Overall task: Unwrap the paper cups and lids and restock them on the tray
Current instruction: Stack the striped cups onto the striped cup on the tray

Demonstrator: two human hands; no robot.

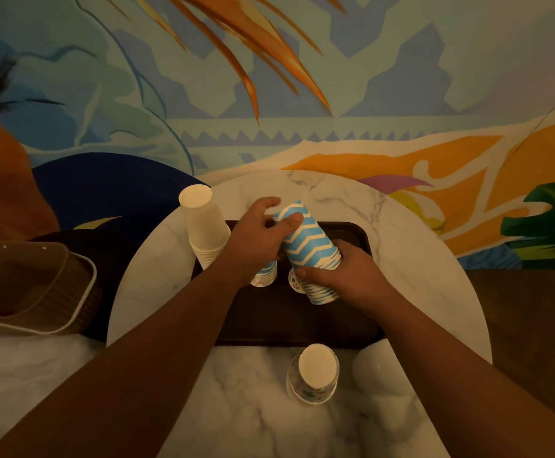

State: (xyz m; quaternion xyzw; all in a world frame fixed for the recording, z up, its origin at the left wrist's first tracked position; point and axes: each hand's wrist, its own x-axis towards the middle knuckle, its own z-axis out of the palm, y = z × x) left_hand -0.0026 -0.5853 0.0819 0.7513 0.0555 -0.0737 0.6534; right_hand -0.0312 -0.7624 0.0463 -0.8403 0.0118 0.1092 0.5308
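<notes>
Hands grip zigzag paper cup stack over dark tray

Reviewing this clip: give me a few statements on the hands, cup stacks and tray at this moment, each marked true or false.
1. Both hands hold the blue zigzag cup stack. True: the left hand grips its upper end, the right hand its lower end.
2. The zigzag stack stands upright on the tray. False: it is tilted and held above the tray.
3. A tall plain white cup stack stands at the tray's left end. True.
4. The upside-down cup stack nearest the camera sits on the tray. False: it stands on the marble table, in front of the tray.
</notes>
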